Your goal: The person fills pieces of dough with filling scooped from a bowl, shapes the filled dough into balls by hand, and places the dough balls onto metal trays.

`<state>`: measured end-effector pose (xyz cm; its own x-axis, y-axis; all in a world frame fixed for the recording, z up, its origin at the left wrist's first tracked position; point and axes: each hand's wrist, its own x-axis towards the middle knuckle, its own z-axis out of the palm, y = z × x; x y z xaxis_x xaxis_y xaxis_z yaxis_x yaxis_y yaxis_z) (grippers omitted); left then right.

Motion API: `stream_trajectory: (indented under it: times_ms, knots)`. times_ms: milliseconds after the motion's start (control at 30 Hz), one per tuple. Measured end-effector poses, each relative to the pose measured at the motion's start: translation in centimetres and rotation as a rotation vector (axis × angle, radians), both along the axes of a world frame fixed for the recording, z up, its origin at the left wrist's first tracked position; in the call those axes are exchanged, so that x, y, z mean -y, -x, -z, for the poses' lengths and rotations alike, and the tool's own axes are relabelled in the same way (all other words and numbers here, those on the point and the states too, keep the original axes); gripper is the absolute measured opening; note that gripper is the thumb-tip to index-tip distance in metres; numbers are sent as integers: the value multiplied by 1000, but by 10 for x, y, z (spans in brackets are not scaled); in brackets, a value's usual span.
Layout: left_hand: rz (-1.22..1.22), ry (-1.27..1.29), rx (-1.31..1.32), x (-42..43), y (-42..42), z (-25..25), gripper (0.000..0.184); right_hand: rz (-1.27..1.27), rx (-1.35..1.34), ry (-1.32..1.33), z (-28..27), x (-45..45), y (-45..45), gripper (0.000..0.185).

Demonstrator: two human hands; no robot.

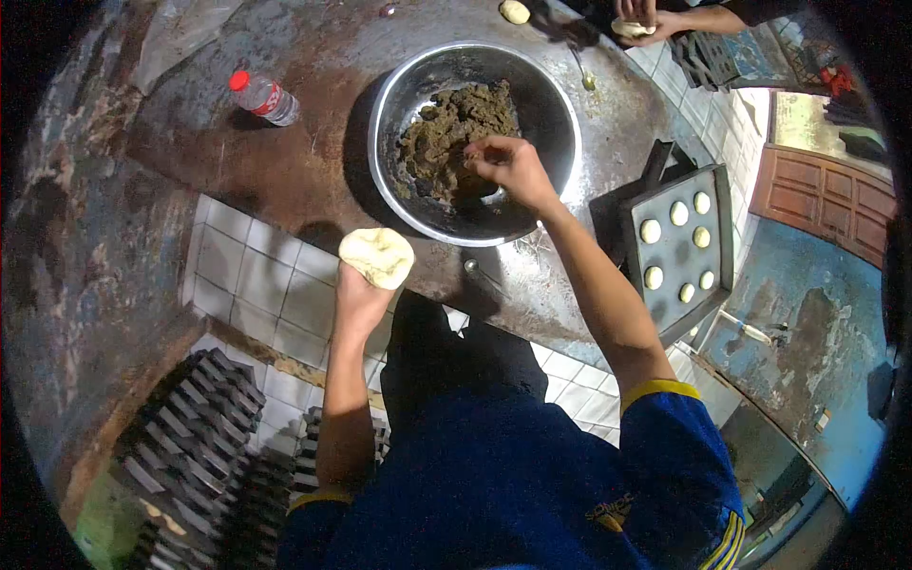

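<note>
Two hands apart: left hand (363, 296) holds flat pale dough (377, 256) by brown tabletop edge (242, 196); right hand (518, 176), grip unclear, inside round silver bowl rim (578, 142).

The left forearm (348, 389) extends forward, its left hand (364, 296) raised, fingers hidden. The right arm (600, 271) reaches farther forward, the right hand (519, 177) angled inward with curled fingers.
</note>
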<state>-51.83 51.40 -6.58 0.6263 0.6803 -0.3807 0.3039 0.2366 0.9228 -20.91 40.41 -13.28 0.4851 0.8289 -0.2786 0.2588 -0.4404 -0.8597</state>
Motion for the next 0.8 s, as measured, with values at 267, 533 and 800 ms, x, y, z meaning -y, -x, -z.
stream_trajectory:
  times_ms: [267, 533, 800]
  knots:
    - [379, -201, -23, 2, -61, -30, 38, -205, -632, -136, -122, 17, 34, 93]
    - [540, -244, 297, 13, -94, -51, 42, -96, -472, -99, -163, 58, 42, 104]
    - [655, -91, 230, 44, -105, -77, 59, -241, 415, -121, -240, 94, 68, 77]
